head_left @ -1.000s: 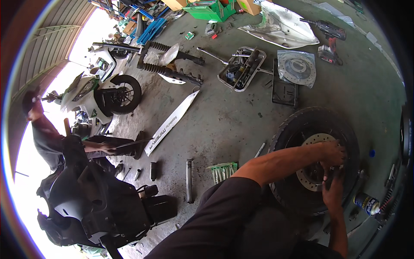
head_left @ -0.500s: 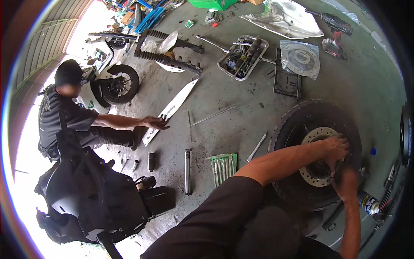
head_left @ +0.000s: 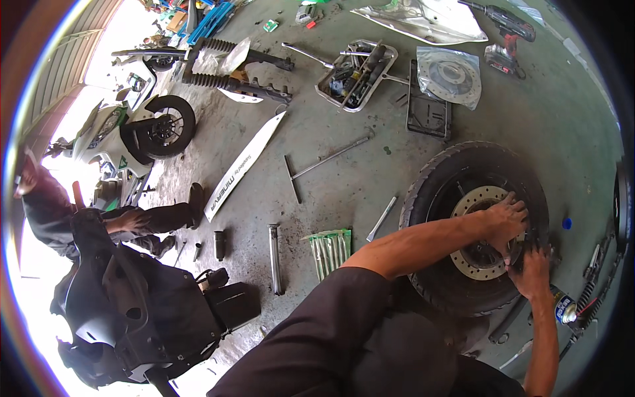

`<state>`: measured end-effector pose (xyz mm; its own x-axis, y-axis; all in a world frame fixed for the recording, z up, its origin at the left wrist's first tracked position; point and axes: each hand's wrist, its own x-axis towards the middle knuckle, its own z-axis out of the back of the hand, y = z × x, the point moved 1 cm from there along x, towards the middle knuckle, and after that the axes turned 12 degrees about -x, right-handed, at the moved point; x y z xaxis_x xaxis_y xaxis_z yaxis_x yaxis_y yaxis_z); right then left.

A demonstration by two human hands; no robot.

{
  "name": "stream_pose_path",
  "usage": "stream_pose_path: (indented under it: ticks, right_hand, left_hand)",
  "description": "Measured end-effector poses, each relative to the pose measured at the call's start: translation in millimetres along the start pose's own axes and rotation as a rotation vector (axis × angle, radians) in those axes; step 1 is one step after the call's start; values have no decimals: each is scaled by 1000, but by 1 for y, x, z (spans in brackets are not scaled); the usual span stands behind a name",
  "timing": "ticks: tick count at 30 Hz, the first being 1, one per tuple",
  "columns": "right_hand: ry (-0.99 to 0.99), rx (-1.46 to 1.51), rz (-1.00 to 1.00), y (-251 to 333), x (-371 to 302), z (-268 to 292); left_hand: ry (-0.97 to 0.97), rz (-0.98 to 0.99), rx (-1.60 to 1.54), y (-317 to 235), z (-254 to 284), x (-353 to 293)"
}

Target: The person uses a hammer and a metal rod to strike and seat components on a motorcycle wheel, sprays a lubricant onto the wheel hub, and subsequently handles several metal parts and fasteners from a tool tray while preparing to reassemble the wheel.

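Note:
A motorcycle wheel (head_left: 430,264) with a black treaded tyre lies flat on the floor in front of me at the right. On its hub sits a drilled brake disc (head_left: 465,264). My left hand (head_left: 506,222) is closed over the right part of the disc, fingers at its outer edge and thumb pointing down along its inner side. Close below, my right hand (head_left: 531,272) lies over the disc's lower right edge and the tyre, fingers stretched apart from the thumb. Anything small between the two hands is hidden.
A spray can (head_left: 563,307) stands beside my right forearm. A T-handle wrench (head_left: 331,157), a green pack of rods (head_left: 331,253), a tool tray (head_left: 357,76), a bagged disc (head_left: 450,76) and a cordless impact wrench (head_left: 506,40) lie about. A co-worker (head_left: 56,205) sits left, behind black bodywork (head_left: 145,304).
The co-worker has pulled back the outstretched hand and leaned away left. The T-handle wrench, blurred before, lies sharp on the floor. My right hand, blurred before, now rests clearly at the disc's edge.

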<state>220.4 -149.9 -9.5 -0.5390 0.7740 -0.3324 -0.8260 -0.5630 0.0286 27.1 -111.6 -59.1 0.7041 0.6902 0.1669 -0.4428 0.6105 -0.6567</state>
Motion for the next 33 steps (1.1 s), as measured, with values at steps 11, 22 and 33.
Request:
stream_pose_path:
  ticks: [11, 22, 33]
  right_hand:
    - [100, -273, 260, -31, 23, 18]
    - [74, -412, 457, -67, 53, 8]
    - [-294, 535, -593, -9, -2, -42]
  left_hand:
    - [-12, 108, -73, -5, -6, 12]
    - [-121, 138, -111, 2, -22, 23]
    - [-204, 228, -181, 1, 11, 11]
